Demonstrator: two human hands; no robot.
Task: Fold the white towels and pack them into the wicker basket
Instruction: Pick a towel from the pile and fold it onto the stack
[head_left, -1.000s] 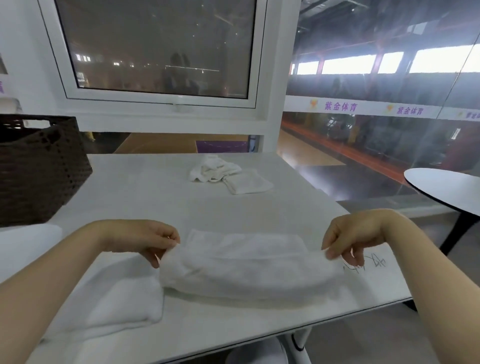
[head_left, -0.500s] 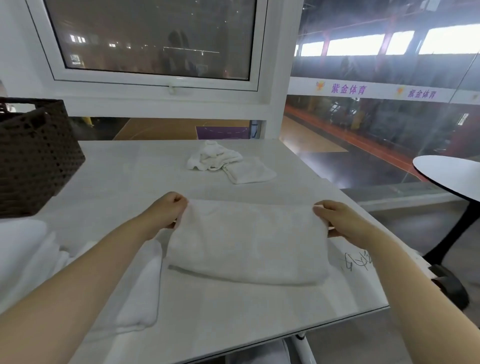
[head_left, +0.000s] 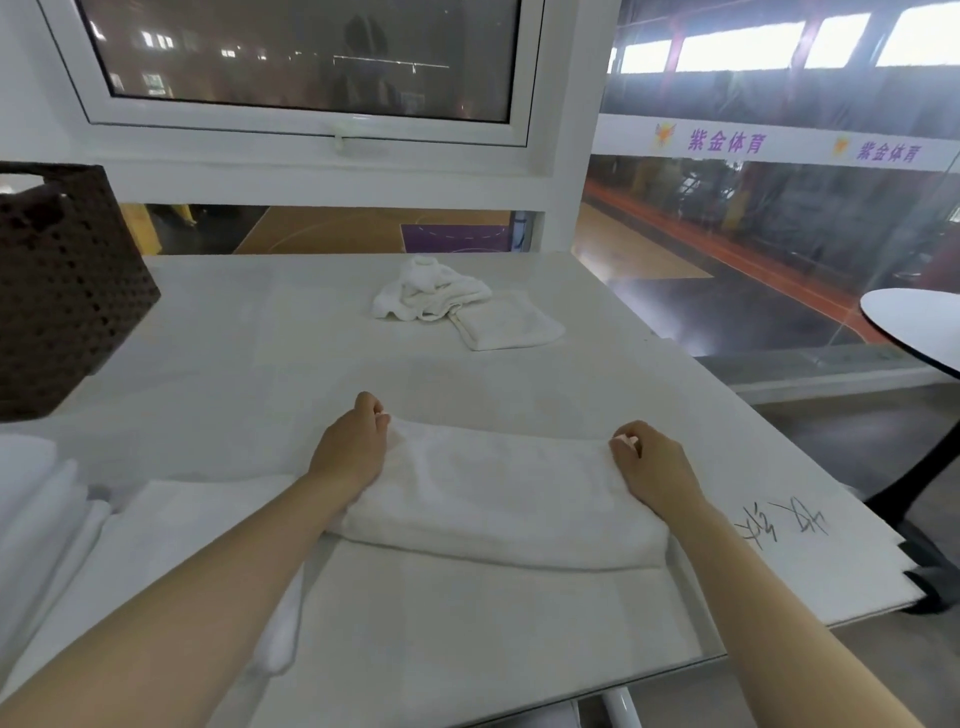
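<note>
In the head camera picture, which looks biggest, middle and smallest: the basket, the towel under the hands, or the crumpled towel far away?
1. Towel under the hands
2. Basket, though cut off by the picture's edge
3. Crumpled towel, but it lies farther away, so its real size is unsure.

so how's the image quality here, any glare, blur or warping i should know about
Head view: wide-angle warping bows the window frame and table edge. Light is soft and flat, with only a faint shadow under the folded towel. The dark window pane mirrors small lights, and the glass wall looks hazy. Both the left hand and right hand look sharp, with no obvious motion blur.
</note>
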